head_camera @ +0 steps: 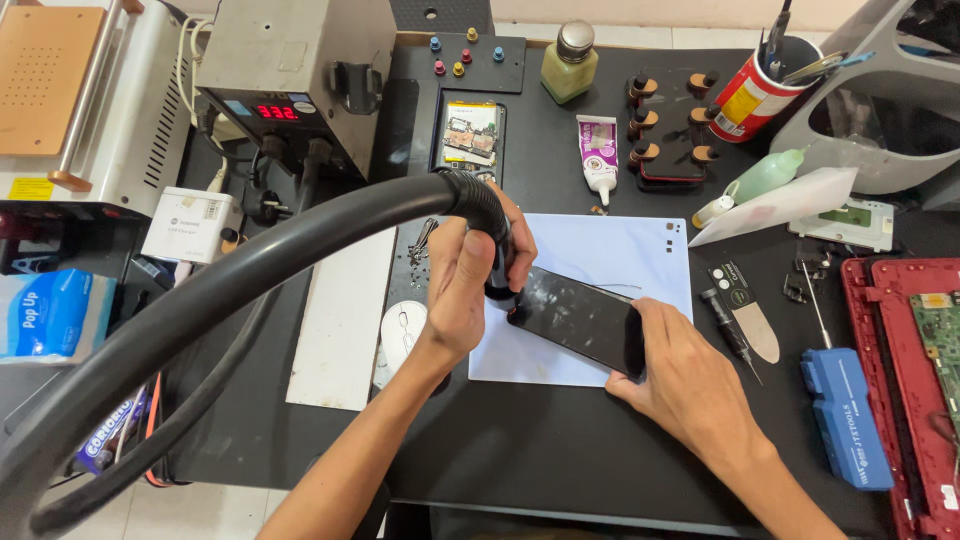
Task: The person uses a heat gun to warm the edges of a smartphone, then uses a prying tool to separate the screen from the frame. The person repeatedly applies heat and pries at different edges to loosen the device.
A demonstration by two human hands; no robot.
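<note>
On the black work mat (560, 440), over a white paper sheet (610, 255), your left hand (462, 285) gripped the black hot-air hose nozzle (497, 262) against the dark phone (580, 320), while your right hand (685, 375) held its lower end.

The bench is evenly and brightly lit from above; no single lamp is seen. Shadows are soft and short, noted beneath the left hand (462, 290) and along the white paper sheet (600, 290). A diffuse glare with smudges is recorded on the glass of the dark phone (580, 320). The red digits on the grey station (300, 70) remain legible. Wide-angle bending is evident at the edges, and the black hose (200, 300) is enlarged and slightly soft near the lens. Focus is otherwise sharp.
</note>
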